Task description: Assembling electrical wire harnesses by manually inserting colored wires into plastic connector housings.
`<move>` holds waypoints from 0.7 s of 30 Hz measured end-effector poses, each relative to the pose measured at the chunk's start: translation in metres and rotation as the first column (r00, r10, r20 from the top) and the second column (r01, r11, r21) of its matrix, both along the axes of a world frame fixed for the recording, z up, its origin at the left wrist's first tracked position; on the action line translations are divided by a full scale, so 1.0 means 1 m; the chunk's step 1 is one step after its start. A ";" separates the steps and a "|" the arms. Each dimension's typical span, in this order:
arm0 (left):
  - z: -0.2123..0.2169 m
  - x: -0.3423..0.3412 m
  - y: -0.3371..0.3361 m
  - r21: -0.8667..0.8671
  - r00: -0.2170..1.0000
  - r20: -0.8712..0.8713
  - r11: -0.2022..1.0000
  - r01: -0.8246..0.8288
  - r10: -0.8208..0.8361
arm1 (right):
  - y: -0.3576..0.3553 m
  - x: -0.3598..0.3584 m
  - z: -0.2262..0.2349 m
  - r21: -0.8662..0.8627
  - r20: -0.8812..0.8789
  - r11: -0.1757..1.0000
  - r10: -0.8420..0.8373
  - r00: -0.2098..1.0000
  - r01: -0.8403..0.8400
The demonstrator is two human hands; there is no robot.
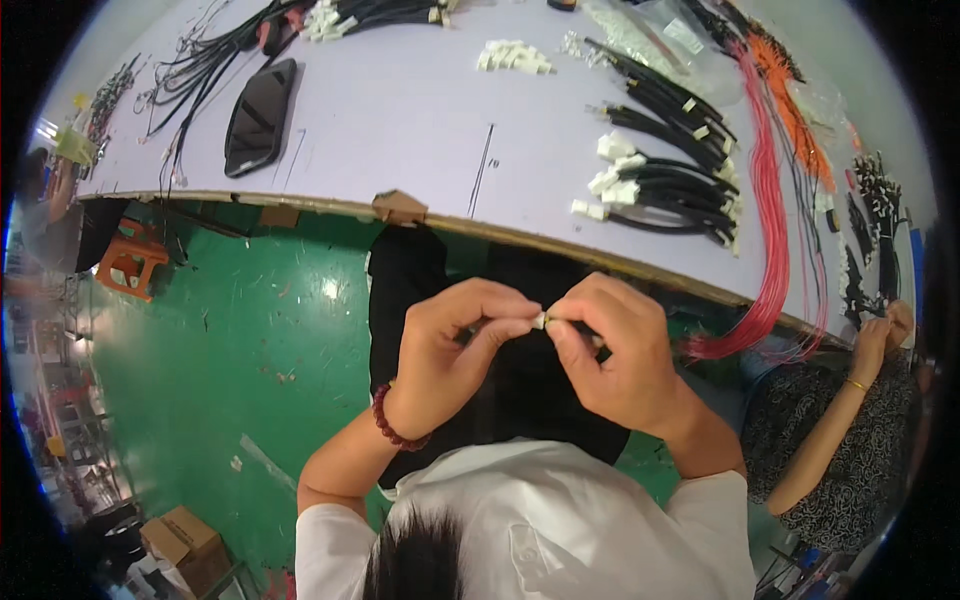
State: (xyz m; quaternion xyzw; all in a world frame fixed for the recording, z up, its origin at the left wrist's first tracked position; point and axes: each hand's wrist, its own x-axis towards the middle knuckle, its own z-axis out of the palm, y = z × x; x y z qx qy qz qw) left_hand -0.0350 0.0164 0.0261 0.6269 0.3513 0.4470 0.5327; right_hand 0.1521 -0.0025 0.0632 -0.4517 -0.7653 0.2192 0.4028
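Note:
A small white plastic connector (pixel 540 321) is pinched between the fingertips of my two hands, over my lap and just in front of the table edge. My left hand (pixel 455 335) has its thumb and forefinger closed on the connector's left side. From the other side, my right hand (pixel 620 350) meets it in a pinch; the fingers hide what they grip there. Beyond my right hand, on the table, lies a bundle of short black cables (pixel 675 185) with white connectors on their left ends.
The white table (pixel 400 120) carries a black phone (pixel 260 118), a pile of white connectors (pixel 513 57), more black cables (pixel 390 12), and long pink wires (pixel 770 200) hanging over the edge. At right sits a co-worker (pixel 840 440). An orange stool (pixel 135 260) stands at left.

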 end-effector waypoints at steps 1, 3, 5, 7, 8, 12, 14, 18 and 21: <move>0.001 0.001 0.000 -0.032 1.000 0.011 0.999 0.009 -0.008 | 0.001 0.000 0.001 -0.007 0.005 1.000 0.007 1.000 -0.007; 0.003 0.004 0.001 -0.092 0.994 0.110 0.995 0.026 -0.016 | 0.003 0.001 0.005 -0.057 -0.015 0.998 0.011 1.000 -0.011; 0.005 0.007 0.006 -0.165 0.981 0.193 0.985 0.043 -0.010 | 0.007 0.007 0.012 -0.111 -0.001 0.993 0.027 1.000 -0.027; 0.009 0.008 0.011 -0.203 0.975 0.220 0.976 0.075 -0.029 | 0.012 0.011 0.019 -0.176 0.005 0.984 0.042 0.999 -0.041; 0.010 0.009 0.015 -0.222 0.972 0.233 0.971 0.090 -0.036 | 0.016 0.012 0.022 -0.190 -0.013 0.981 0.032 0.999 -0.034; 0.018 0.004 0.032 -0.043 0.985 0.151 0.995 0.087 -0.080 | 0.036 0.013 0.037 -0.288 -0.004 0.956 0.067 0.998 -0.065; 0.020 0.005 0.041 -0.024 0.987 0.162 0.999 0.027 -0.023 | 0.048 0.015 0.044 -0.313 -0.004 0.945 0.100 0.995 -0.096; 0.022 0.002 0.057 -0.287 0.973 0.220 0.958 0.002 0.063 | 0.084 0.028 0.050 -0.303 0.079 0.922 0.275 0.958 -0.240; 0.022 -0.001 0.071 -0.294 0.946 0.302 0.956 -0.025 0.118 | 0.141 0.059 0.049 -0.370 -0.011 0.921 0.127 0.992 -0.123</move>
